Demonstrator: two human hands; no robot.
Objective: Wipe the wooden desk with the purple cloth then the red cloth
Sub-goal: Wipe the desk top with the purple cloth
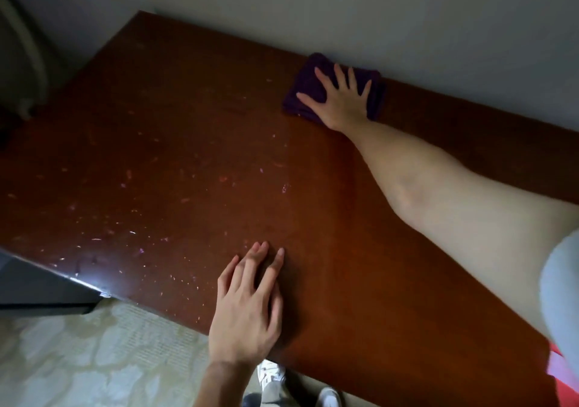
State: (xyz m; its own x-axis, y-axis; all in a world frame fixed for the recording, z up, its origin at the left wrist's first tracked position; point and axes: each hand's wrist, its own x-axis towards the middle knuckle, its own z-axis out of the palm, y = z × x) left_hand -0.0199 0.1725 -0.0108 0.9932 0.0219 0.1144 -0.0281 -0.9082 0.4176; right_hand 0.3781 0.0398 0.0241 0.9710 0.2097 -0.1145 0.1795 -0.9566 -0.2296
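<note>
Nearest the viewer, a left hand point(247, 309) rests flat on the near edge of the wooden desk point(360, 281), fingers loosely spread and holding nothing. Across the top, by the wall, the right hand point(340, 99) presses open-palmed on a folded purple cloth point(308, 85), fingers splayed over it rather than closed around it. The cloth sits at the far edge, its long side running along the wall. Pale flecks and smears point(131, 215) lie to the left of the cloth and nearer the person, so the right arm, already on the cloth, looks best placed to sweep leftward and back. A red cloth cannot be clearly made out.
</note>
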